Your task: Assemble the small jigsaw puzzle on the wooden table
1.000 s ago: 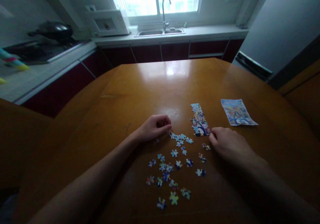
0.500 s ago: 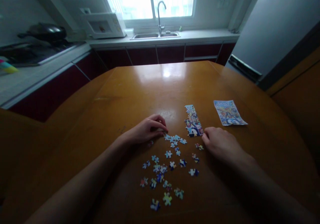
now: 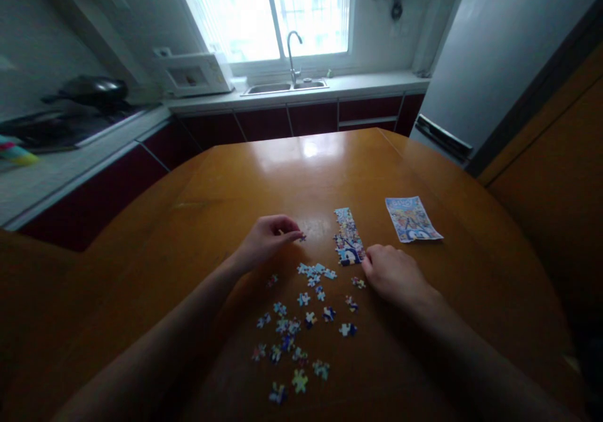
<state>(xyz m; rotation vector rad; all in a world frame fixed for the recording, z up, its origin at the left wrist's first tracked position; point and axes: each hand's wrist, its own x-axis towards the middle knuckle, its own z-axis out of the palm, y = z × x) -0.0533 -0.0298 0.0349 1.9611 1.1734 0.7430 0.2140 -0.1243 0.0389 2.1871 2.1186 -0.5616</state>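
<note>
Between thumb and fingertips, my left hand [image 3: 269,241] pinches a small jigsaw puzzle piece [image 3: 302,237], held just above the table. My right hand [image 3: 393,272] rests on the wood with its fingers curled, touching the lower right corner of the joined puzzle strip [image 3: 348,237]. Whether those fingers hold anything is hidden. The strip has knobbed edges on its left side and a blue and white figure at its bottom. Below the hands lie several loose pieces, among them a pale blue cluster [image 3: 315,272] and a yellow-green piece [image 3: 299,381].
A creased picture sheet [image 3: 414,220] lies right of the strip on the brown wooden table [image 3: 226,183]. Beyond the table run a counter with a sink [image 3: 268,88], a white microwave [image 3: 195,75] and a stove with a black pan [image 3: 92,89]. A fridge [image 3: 509,51] stands at right.
My left hand has lifted away from the pale blue cluster, and a puzzle piece now shows in its fingertips. My right hand stays by the strip's corner. The camera view has shifted slightly.
</note>
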